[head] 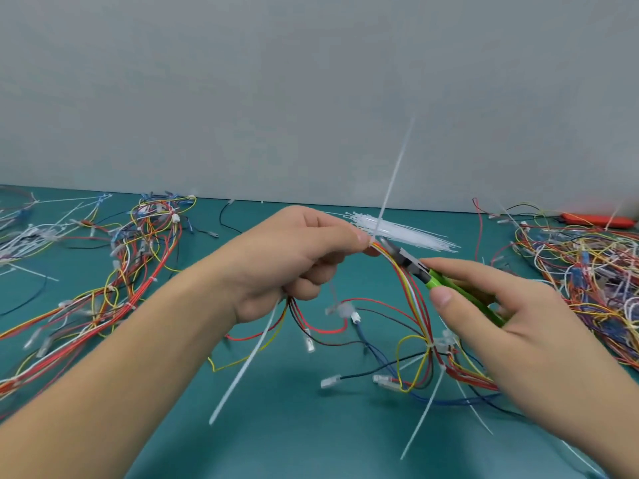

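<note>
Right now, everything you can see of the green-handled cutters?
The cutters are small, with a dark metal head and bright green handles that look plastic-coated. The right hand holds the handles. The nose points up-left at the foot of the upright white zip tie tail, where the left hand pinches the wire bundle. The head lies against or just over the wires. Blur hides whether the blades are open.
</note>
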`<act>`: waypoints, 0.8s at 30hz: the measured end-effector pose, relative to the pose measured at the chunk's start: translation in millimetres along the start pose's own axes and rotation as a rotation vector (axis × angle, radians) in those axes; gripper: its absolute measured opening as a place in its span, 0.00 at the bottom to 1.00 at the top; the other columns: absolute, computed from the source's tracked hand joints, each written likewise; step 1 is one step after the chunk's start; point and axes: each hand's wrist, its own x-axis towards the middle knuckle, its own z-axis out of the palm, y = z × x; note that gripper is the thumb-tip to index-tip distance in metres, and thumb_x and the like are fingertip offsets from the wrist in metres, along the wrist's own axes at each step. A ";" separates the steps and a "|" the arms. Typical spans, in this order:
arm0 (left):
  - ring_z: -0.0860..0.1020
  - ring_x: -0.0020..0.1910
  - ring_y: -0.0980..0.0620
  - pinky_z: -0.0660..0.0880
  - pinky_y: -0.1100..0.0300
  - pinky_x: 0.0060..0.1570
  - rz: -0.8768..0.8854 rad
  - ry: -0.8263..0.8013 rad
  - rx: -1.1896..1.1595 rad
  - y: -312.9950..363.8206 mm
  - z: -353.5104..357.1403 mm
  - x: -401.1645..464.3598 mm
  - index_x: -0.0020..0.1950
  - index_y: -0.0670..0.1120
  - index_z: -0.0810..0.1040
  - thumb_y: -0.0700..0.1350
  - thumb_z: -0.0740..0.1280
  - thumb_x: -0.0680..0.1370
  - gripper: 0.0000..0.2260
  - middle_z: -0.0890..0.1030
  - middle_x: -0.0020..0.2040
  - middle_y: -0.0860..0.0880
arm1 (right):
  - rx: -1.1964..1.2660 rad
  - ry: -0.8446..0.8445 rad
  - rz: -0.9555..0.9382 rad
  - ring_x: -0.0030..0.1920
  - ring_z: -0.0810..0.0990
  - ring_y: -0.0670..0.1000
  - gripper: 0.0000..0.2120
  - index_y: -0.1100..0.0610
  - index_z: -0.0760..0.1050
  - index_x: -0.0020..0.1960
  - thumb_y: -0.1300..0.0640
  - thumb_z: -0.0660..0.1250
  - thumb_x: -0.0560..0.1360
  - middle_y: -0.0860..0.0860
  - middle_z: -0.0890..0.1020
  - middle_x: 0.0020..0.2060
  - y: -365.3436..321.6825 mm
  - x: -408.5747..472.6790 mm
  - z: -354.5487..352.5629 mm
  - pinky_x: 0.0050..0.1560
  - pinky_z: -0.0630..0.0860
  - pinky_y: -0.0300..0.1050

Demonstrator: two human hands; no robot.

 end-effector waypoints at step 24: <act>0.75 0.28 0.57 0.63 0.68 0.22 0.074 0.299 -0.688 -11.2 14.5 13.6 0.51 0.49 0.80 0.48 0.66 0.82 0.04 0.87 0.58 0.50 | -0.056 -0.066 -0.090 0.29 0.73 0.43 0.10 0.37 0.83 0.52 0.37 0.69 0.73 0.45 0.84 0.39 -21.8 113.7 -43.1 0.30 0.71 0.34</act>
